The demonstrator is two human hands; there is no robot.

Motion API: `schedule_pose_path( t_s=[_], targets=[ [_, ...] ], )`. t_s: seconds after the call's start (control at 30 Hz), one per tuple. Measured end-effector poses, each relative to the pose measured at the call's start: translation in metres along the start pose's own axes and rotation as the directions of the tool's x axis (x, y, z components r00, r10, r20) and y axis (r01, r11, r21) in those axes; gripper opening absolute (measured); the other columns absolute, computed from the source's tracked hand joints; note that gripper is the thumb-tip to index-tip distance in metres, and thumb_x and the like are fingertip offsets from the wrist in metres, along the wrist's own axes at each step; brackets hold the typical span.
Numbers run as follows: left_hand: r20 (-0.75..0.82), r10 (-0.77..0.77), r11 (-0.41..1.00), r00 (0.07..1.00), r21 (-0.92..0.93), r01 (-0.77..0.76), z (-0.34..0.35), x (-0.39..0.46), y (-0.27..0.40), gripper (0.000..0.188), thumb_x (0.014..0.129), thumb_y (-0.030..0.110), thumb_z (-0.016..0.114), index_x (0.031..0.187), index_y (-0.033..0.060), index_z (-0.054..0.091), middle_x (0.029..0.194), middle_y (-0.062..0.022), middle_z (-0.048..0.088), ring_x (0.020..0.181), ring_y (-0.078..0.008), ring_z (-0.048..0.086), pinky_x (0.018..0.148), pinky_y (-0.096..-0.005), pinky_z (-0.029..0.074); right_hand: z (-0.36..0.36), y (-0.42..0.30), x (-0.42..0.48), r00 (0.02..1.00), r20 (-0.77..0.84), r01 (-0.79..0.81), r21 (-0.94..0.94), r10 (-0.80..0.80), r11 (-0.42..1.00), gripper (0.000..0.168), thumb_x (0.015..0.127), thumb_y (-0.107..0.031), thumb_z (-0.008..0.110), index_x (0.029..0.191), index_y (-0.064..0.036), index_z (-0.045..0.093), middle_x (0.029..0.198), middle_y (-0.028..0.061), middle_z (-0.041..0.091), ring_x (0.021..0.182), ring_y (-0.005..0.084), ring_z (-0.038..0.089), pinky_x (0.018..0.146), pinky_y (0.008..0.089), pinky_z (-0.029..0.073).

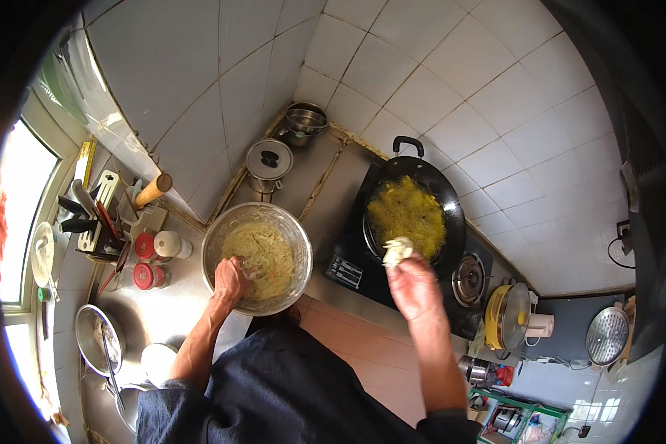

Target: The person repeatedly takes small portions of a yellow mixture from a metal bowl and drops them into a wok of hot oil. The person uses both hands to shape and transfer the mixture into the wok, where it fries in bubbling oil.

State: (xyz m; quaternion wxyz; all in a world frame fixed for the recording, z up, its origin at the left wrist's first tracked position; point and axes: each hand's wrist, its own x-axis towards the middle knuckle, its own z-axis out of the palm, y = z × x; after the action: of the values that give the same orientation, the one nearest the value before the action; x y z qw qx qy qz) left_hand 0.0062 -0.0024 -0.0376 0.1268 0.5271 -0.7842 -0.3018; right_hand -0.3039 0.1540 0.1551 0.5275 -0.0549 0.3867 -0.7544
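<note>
My right hand [416,288] holds a pale lump of batter [398,251] in its fingertips, over the near edge of a black wok [455,213]. Yellow oil [405,213] foams and bubbles inside the wok. To the left, my left hand [232,280] reaches over the near-left rim of a large steel bowl [306,238]. Its curled fingers dip into the thick, pale batter mixture [266,261], which shows green and orange flecks. The fingertips are hidden, so their grip is unclear.
The wok sits on a black gas stove [341,266], beside a bare burner [469,279]. A lidded steel pot [269,161] stands behind the bowl. Red-lidded jars [144,276] and a knife rack [97,211] are at left. A yellow electric pan [508,316] lies right.
</note>
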Motion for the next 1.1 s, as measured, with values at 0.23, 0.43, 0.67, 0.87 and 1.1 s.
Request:
schedule_pose_path(
  t_s=[0.23, 0.43, 0.67, 0.87, 1.1],
  targets=[
    [0.022, 0.054, 0.998, 0.998, 0.031, -0.054, 0.017, 0.004, -0.015, 0.040, 0.062, 0.021, 0.080, 0.094, -0.0004, 0.069, 0.078, -0.0237, 0.066, 0.075, -0.0395, 0.065, 0.071, -0.0446, 0.053, -0.100, -0.126, 0.015, 0.934, -0.191, 0.150, -0.553, -0.300, 0.820, 0.019, 0.084, 0.009, 0.055, 0.101, 0.006, 0.064, 0.108, 0.0149, 0.064, 0.103, 0.0255, 0.062, 0.094, 0.0364, 0.052],
    [0.024, 0.047, 0.997, 0.999, 0.060, -0.048, 0.001, 0.001, -0.006, 0.036, 0.065, 0.022, 0.078, 0.090, -0.0029, 0.068, 0.075, -0.0239, 0.065, 0.074, -0.0389, 0.065, 0.068, -0.0444, 0.053, -0.128, -0.129, 0.027, 0.955, -0.174, -0.051, -0.893, -0.238, 0.448, 0.022, 0.086, 0.006, 0.050, 0.100, 0.005, 0.067, 0.089, 0.0101, 0.070, 0.079, 0.0178, 0.067, 0.073, 0.0285, 0.054],
    [0.011, 0.033, 0.992, 0.999, 0.118, -0.034, -0.003, 0.003, -0.002, 0.038, 0.067, 0.024, 0.077, 0.093, -0.0018, 0.069, 0.076, -0.0238, 0.066, 0.074, -0.0389, 0.065, 0.067, -0.0443, 0.053, -0.104, -0.105, 0.040, 0.987, -0.033, -0.094, -0.907, -0.155, -0.410, 0.023, 0.084, 0.001, 0.052, 0.099, 0.003, 0.068, 0.089, 0.0133, 0.071, 0.084, 0.0200, 0.069, 0.074, 0.0308, 0.053],
    [0.039, 0.071, 0.993, 0.997, 0.092, -0.074, -0.002, 0.005, 0.000, 0.039, 0.069, 0.025, 0.076, 0.098, -0.0008, 0.068, 0.081, -0.0260, 0.065, 0.078, -0.0397, 0.065, 0.070, -0.0448, 0.052, -0.108, -0.111, 0.036, 0.971, -0.112, -0.102, -0.993, -0.209, 0.062, 0.025, 0.086, 0.007, 0.046, 0.099, 0.008, 0.067, 0.092, 0.0144, 0.071, 0.084, 0.0197, 0.069, 0.075, 0.0291, 0.056],
    [0.139, 0.261, 0.965, 0.955, -0.024, -0.260, 0.013, 0.011, -0.015, 0.049, 0.074, 0.029, 0.073, 0.109, -0.0040, 0.063, 0.097, -0.0263, 0.064, 0.090, -0.0398, 0.062, 0.077, -0.0439, 0.052, -0.015, -0.034, 0.015, 0.997, -0.034, 0.035, -0.588, -0.068, 0.808, 0.016, 0.091, -0.004, 0.058, 0.104, 0.004, 0.064, 0.099, 0.0154, 0.067, 0.090, 0.0230, 0.067, 0.084, 0.0344, 0.055]
  ],
)
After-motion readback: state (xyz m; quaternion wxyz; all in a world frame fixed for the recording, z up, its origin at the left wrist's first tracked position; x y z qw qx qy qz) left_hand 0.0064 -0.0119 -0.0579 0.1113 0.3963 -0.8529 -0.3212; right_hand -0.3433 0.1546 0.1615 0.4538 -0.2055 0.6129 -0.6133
